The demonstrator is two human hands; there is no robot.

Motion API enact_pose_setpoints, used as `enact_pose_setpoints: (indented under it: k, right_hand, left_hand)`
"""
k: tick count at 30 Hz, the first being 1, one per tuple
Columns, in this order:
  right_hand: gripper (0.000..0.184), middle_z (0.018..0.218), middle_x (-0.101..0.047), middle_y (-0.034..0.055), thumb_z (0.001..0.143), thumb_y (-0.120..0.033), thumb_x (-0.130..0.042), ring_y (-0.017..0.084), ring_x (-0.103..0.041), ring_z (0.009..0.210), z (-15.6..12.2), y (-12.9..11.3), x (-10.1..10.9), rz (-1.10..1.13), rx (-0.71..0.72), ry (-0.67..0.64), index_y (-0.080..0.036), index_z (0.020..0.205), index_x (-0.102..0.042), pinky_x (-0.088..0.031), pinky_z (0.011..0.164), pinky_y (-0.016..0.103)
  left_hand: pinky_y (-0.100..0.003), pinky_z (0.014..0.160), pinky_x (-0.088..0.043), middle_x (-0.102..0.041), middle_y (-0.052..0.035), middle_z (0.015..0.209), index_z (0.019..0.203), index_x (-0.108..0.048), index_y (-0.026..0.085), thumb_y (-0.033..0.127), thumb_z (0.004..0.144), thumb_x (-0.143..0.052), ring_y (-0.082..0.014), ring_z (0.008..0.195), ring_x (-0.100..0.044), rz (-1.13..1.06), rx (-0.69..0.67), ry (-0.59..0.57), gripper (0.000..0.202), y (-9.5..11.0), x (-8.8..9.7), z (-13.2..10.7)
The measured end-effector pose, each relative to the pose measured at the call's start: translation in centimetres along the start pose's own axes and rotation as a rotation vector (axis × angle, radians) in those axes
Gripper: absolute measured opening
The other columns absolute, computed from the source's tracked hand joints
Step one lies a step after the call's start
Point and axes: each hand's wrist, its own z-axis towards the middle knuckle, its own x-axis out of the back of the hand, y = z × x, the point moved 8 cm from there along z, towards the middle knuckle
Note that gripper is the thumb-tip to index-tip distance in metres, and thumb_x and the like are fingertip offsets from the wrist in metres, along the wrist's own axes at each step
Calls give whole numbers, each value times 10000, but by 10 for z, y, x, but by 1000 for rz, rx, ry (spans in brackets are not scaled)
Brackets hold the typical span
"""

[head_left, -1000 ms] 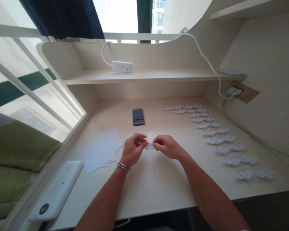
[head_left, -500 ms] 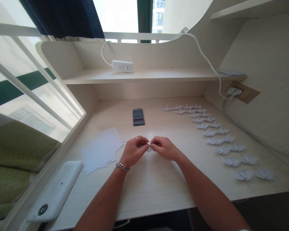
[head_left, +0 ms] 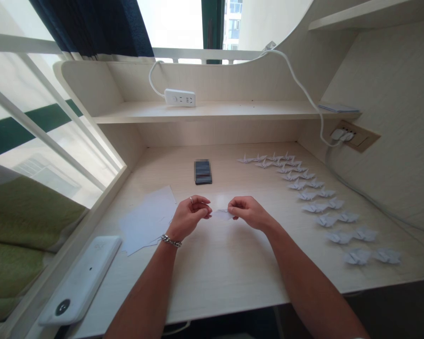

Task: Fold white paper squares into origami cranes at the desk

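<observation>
One small folded white paper (head_left: 222,214) sits at centre of the desk (head_left: 226,268), between both hands. Right hand (head_left: 249,213) pinches its edge in the fingertips; left hand (head_left: 189,217), curled, lies just beside it, contact unclear. Held there, it stays apart from the loose white sheets (head_left: 148,221) on the left and the paired rows of folded paper cranes (head_left: 314,206) on the right.

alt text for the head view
A right hand holds a small piece of white paper above a pale wooden desk, with a ringed left hand just beside it. Loose white paper sheets lie to the left, and rows of folded paper cranes to the right.
</observation>
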Motion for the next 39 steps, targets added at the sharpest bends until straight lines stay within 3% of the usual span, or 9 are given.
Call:
enact_pose_setpoints:
  k: [3, 11, 16, 22, 27, 31, 39]
  right_hand:
    - [170, 653, -620, 12, 796, -299, -574, 130, -565, 596, 1, 1, 0, -49, 15, 46, -148, 763, -645, -445, 578, 248]
    - [167, 722, -648, 19, 811, -297, -569, 132, -556, 656, 1, -5, -12, -188, 71, 15, -165, 793, -669, -417, 589, 236]
    - [209, 692, -631, 14, 849, -340, -526, 133, -560, 643, 6, 4, -13, -132, 50, 146, -171, 764, -614, -426, 604, 244]
    - [229, 713, -616, 23, 830, -385, -551, 146, -569, 661, 12, 19, -15, 86, 57, 320, -165, 788, -598, -458, 624, 261]
    - [215, 727, -650, 32, 808, -363, -580, 150, -595, 682, 12, 18, -22, 98, 25, 245, -155, 781, -628, -472, 659, 274]
    - [159, 726, -683, 39, 747, -293, -629, 155, -627, 698, 12, 18, -34, 168, -31, 88, -143, 774, -671, -480, 685, 281]
    - [195, 691, -677, 43, 704, -333, -678, 154, -634, 676, 9, 21, -28, 252, -145, 146, -142, 747, -670, -480, 636, 273]
  left_hand:
    - [-298, 714, -555, -716, -72, 850, 872, -646, 126, 252, 714, -703, -172, 783, -677, 5, -33, -6, 210, -2, -7, 1]
    - [-267, 673, -526, -686, -38, 763, 944, -620, 138, 256, 712, -715, -148, 713, -660, 107, -79, -1, 277, -8, -17, 2]
    - [-278, 674, -529, -690, -33, 782, 1065, -576, 146, 296, 687, -742, -151, 718, -658, -7, -69, 103, 439, -9, -9, 3]
    - [-289, 687, -520, -692, -53, 739, 757, -648, 130, 333, 702, -725, -168, 706, -655, 207, -73, 39, 225, -12, -17, 5]
    - [-271, 648, -510, -699, -49, 757, 793, -655, 140, 370, 723, -701, -158, 677, -646, 181, -98, 171, 244, -12, -4, 6]
    - [-274, 660, -521, -702, -45, 755, 816, -670, 144, 376, 734, -690, -162, 687, -653, 158, -119, 149, 247, -10, -5, 6]
    - [-320, 747, -541, -723, -80, 863, 1037, -639, 130, 301, 685, -748, -190, 797, -681, 58, -91, 99, 406, -13, -5, 6]
